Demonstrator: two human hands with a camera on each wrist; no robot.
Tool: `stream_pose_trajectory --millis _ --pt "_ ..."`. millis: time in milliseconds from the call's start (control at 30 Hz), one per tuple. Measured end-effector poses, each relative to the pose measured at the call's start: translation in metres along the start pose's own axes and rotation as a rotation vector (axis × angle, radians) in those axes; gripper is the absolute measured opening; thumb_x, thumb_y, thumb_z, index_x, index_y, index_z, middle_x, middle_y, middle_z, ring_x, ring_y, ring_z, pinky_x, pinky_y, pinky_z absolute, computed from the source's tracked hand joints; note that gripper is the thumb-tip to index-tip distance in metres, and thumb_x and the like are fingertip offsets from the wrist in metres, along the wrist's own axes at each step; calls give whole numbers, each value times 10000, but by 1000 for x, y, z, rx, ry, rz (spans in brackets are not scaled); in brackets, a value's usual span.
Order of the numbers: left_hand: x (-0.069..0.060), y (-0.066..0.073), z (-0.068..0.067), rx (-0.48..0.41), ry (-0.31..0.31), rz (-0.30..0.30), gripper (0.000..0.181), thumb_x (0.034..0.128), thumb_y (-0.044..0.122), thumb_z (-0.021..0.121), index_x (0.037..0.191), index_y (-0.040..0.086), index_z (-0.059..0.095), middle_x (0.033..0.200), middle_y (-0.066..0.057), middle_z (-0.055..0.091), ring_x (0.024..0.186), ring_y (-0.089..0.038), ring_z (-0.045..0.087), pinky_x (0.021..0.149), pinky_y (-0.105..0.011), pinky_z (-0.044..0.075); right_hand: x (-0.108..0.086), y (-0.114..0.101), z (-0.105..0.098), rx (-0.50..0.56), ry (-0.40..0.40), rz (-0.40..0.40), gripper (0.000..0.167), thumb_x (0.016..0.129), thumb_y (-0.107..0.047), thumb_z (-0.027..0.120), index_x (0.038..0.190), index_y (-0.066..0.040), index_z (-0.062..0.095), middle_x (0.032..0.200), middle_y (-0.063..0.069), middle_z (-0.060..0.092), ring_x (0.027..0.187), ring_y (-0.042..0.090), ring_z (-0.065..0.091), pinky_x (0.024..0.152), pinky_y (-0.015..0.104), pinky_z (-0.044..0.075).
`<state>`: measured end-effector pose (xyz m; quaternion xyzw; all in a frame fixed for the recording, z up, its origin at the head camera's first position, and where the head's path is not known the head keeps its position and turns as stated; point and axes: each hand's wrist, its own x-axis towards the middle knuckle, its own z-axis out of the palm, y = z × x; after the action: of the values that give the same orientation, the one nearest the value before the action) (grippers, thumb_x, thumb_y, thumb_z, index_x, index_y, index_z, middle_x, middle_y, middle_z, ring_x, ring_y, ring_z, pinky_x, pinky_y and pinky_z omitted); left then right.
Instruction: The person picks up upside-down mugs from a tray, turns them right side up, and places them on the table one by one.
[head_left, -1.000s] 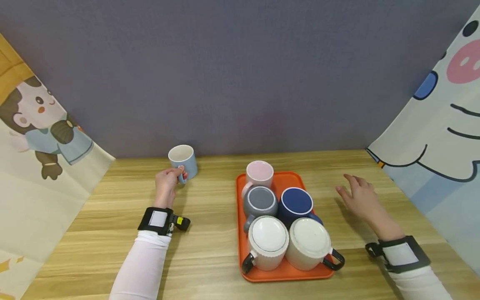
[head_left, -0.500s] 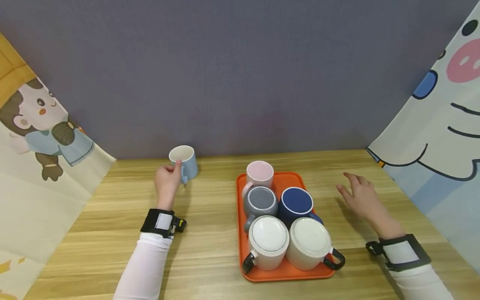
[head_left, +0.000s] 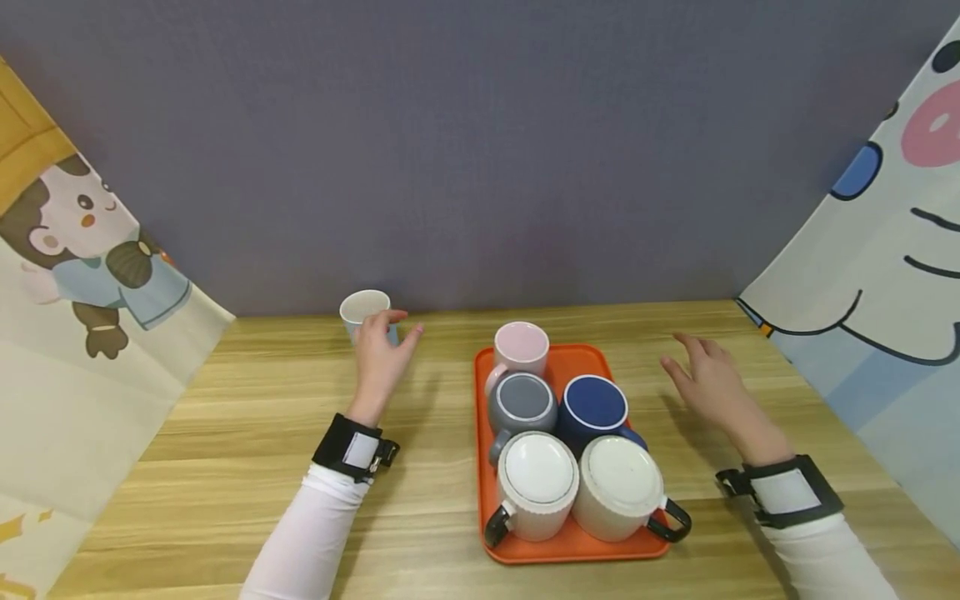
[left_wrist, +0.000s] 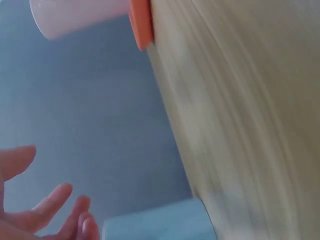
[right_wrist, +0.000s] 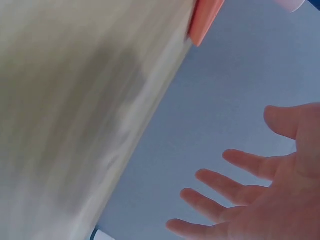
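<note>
A light blue mug (head_left: 364, 305) stands upright at the back left of the table, its handle hidden behind my left hand (head_left: 381, 354). That hand hovers in front of the mug with thumb and fingers spread, holding nothing; the left wrist view shows the light blue mug (left_wrist: 160, 222) apart from the fingertips. To the right of the orange tray, my right hand (head_left: 712, 383) is held above the table, fingers loosely extended and nothing in them. On the tray (head_left: 577, 550) sit a pink mug (head_left: 521, 346), a grey mug (head_left: 522, 400), a navy mug (head_left: 594, 408) and two cream mugs with black handles.
A grey panel (head_left: 480, 158) rises behind the wooden table (head_left: 255, 442). Printed cartoon sheets hang along the left side (head_left: 112, 275) and right side (head_left: 885, 275). Wood surface lies between the light blue mug and the tray.
My left hand has let go of the light blue mug's handle, opened its fingers and moved right. The mug stays in place. My right hand has shifted slightly left.
</note>
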<state>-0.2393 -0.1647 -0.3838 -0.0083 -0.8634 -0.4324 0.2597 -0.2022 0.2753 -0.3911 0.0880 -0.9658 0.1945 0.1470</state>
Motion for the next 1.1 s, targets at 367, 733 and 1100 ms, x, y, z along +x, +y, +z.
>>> stream_pose_trajectory --millis 367,733,1100 --pt "-14 25 27 -117 -176 14 245 830 203 724 971 5 686 982 -153 693 917 -333 607 801 -408 486 9 -11 6 9 36 -68 465 969 -219 516 1281 118 447 1225 423 451 1126 608 381 942 679 278" --pt "-30 40 51 -181 -348 39 211 840 208 720 951 29 702 904 -104 710 841 -230 651 777 -348 526 16 -24 14 14 53 -110 436 946 -190 549 1254 112 487 1203 386 498 1128 566 426 959 649 289" --pt "-40 43 56 -134 -462 -3 240 850 261 704 831 22 714 746 -69 660 688 -156 552 627 -242 445 21 -40 17 25 44 -144 390 945 -174 560 1217 103 528 1195 367 512 1148 525 435 989 628 287"
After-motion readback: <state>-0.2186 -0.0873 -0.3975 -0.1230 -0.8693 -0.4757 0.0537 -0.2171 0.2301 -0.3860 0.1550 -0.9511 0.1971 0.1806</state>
